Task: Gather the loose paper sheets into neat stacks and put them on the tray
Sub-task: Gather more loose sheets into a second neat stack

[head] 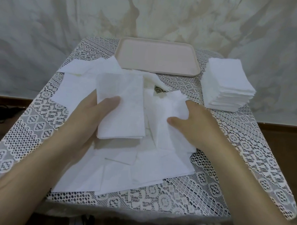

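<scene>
Landmark: pale beige rectangular plastic tray (157, 58), at the far middle of the counter (249, 159) (white lace cloth over the top).

Loose white paper sheets (147, 167): spread in overlapping layers on the counter, on the near side of the tray. The farthest ones reach the tray's near left corner.

Tall squared stack of white paper sheets (225, 83): on the counter just right of the tray, not touching it.

Left hand (88, 117): near-left of the tray. It grips a small squared bundle of white sheets (124, 109) with the thumb on top and the fingers underneath. The bundle is held over the loose sheets, its long side pointing toward the tray.

Right hand (197, 125): near-right of the tray, beside the bundle. Thumb and fingers pinch the right edge of a rumpled white sheet (170, 105) that lies among the loose ones.
</scene>
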Motion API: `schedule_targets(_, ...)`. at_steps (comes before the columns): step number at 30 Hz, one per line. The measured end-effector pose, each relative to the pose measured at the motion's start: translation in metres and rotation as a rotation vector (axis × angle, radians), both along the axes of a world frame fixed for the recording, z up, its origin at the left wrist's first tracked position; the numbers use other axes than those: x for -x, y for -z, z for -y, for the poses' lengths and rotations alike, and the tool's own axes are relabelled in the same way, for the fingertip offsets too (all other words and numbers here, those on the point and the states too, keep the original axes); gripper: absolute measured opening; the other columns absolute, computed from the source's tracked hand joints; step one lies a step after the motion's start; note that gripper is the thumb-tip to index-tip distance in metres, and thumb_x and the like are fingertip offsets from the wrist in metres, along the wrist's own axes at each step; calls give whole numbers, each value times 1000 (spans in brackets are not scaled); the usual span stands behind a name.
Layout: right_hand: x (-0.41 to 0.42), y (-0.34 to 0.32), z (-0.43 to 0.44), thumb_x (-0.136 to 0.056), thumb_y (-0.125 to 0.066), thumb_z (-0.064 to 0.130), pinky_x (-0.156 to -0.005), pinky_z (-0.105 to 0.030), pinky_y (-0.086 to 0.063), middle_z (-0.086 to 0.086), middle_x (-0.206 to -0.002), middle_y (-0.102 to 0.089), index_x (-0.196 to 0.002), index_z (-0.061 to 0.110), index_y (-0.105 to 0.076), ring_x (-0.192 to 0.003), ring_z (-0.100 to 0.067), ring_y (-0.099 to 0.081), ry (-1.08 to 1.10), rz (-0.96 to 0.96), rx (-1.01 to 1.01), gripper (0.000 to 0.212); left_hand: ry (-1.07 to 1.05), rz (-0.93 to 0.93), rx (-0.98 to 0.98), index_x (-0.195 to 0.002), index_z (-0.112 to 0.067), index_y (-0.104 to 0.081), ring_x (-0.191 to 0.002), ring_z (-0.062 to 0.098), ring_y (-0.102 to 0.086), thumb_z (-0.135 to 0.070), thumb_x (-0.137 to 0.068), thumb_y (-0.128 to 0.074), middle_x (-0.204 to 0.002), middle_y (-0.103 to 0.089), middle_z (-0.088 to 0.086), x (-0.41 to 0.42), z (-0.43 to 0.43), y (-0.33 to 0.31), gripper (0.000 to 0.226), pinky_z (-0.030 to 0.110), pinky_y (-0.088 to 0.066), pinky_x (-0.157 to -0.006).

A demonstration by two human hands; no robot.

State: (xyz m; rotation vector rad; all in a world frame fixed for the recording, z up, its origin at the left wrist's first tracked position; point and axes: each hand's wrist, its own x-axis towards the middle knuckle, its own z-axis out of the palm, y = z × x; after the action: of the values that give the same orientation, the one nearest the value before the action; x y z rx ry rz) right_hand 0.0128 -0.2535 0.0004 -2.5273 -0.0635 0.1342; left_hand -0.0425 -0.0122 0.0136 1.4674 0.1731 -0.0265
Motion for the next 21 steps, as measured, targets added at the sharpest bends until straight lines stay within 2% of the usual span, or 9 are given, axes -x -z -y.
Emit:
schedule_targets(3,-3,0,4,-88,-73,35,-85,-48,-57,1,-108,-70,-113,20,-65,-101,-27,-67,28,-96,-174,30,1,6,6,-131,-25,-66,-107,16,-76,-22,-108,-52,-118,-79,-4,0,1,1,26,30,-62,-80)
schedule_targets(5,-3,-3,9,-90,-72,25,-74,-52,-62,0,-99,-75,-108,21,-71,-90,-27,-73,31,-149,-302,18,-7,3,14,-130,-25,-66,-106,15,-77,-24,-108,-51,-117,-80,-5,0,0,1,26,27,-62,-76)
schedule_targets(7,2,-6,14,-93,-69,18,-59,-43,-62,-1,-92,-77,-101,20,-72,-80,-25,-75,5,-178,-381,9,-17,7,13,-129,-25,-67,-107,14,-76,-24,-109,-49,-117,-79,-5,0,0,1,27,31,-60,-81)
schedule_targets(9,4,-8,22,-95,-66,17,-56,-34,-60,0,-91,-77,-97,20,-71,-80,-22,-76,-36,-136,-378,7,-20,14,12,-128,-25,-67,-108,13,-76,-24,-109,-48,-118,-79,-6,-1,1,1,27,32,-59,-84)
schedule_targets(13,11,-23,30,-96,-68,15,-77,-35,-60,4,-99,-80,-105,19,-74,-93,-19,-76,22,10,-689,12,-10,13,17,-126,-26,-67,-106,11,-75,-24,-109,-48,-116,-79,-8,0,4,1,26,28,-59,-80)
schedule_targets(15,17,-33,23,-96,-68,13,-71,-30,-59,3,-100,-80,-105,18,-74,-90,-16,-76,17,9,-883,12,-2,17,23,-125,-26,-67,-95,5,-76,-24,-109,-49,-110,-80,-11,1,7,1,25,19,-57,-65)
schedule_targets(17,25,-36,11,-94,-69,11,-64,-27,-60,1,-96,-80,-103,16,-73,-83,-14,-76,-14,-14,-962,11,25,22,27,-127,-24,-66,-80,0,-74,-23,-110,-48,-101,-80,-15,3,10,1,25,13,-51,-54)
schedule_targets(19,31,-34,-2,-92,-72,12,-60,-26,-58,4,-91,-80,-99,17,-73,-79,-12,-75,-33,13,-898,8,55,23,20,-132,-25,-64,-83,-1,-74,-27,-109,-49,-103,-79,-15,4,13,1,28,15,-54,-59)
schedule_targets(21,32,-30,-13,-91,-75,14,-58,-24,-55,9,-87,-79,-94,21,-72,-76,-8,-74,-49,63,-826,8,82,27,31,-139,-28,-61,-107,5,-74,-38,-103,-54,-119,-77,-13,6,13,1,37,29,-59,-81)
